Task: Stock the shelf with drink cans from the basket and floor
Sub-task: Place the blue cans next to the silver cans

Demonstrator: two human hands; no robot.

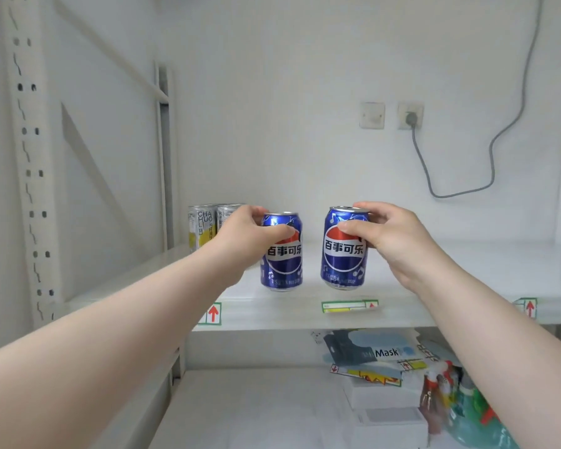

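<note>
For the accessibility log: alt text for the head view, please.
The left hand grips the left blue can and the right hand the right blue can at a white shelf, side by side, not touching. Two silver-and-yellow cans stand behind the left hand.

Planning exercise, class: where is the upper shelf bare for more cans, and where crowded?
Bare shelf runs rightward past the right hand and right blue can. Only a narrow gap separates it from the left blue can in the left hand. Crowded: back left corner, with silver cans.
</note>
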